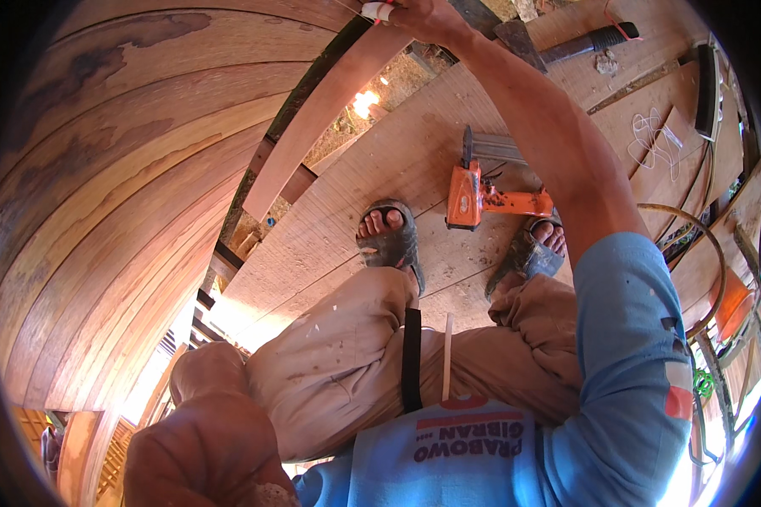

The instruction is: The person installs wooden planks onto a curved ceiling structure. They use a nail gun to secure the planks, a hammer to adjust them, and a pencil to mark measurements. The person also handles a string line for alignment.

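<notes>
Head view: the right hand (423, 13) is way out at the far top edge of the frame, fingers (379, 10) closed around the far end of a long thin wooden strip (321, 114). One fingertip looks wrapped in white tape. The picture cuts off part of the hand, so I can't tell how firm the grip is, only that it's wrapped on the strip's end. The left hand isn't visible; the left arm (203, 439) bulks up at the near lower left and the hand itself is out of sight, so I can't say what it's doing.

The strip runs from the hand down and left, its near end hanging free over the gap between the curved plank wall (101, 194) on the left and the wooden plank floor (372, 169).

My take on doing this bit well: with only one end held, a strip that long will probably flex and swing, so I'd steady the lower end before pressing it against the planking, and line up the edge along a seam first.

Other stuff around: an orange nail gun (482, 196) lies on the floor just beyond the sandalled feet (389, 237), a hammer (566, 42) lies far right, and a loose tangle of white string (655, 139) sits further right. Watch the toes near that nailer.
</notes>
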`<action>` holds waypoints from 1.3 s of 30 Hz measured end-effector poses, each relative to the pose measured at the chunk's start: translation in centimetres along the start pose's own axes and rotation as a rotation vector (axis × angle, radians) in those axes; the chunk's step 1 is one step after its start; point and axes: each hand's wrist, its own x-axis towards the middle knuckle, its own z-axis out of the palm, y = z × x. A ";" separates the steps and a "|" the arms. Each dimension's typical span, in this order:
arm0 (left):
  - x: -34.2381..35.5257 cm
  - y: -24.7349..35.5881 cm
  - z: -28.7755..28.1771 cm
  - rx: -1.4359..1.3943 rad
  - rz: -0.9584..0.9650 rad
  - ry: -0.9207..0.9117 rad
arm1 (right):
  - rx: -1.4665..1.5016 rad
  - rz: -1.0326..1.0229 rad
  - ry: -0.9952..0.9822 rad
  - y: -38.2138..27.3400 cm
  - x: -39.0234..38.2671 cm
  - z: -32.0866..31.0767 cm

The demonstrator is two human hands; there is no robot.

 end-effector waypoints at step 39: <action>-0.6 -0.1 1.4 -0.352 -0.053 0.063 | 0.125 0.038 0.008 0.0 -0.7 -0.3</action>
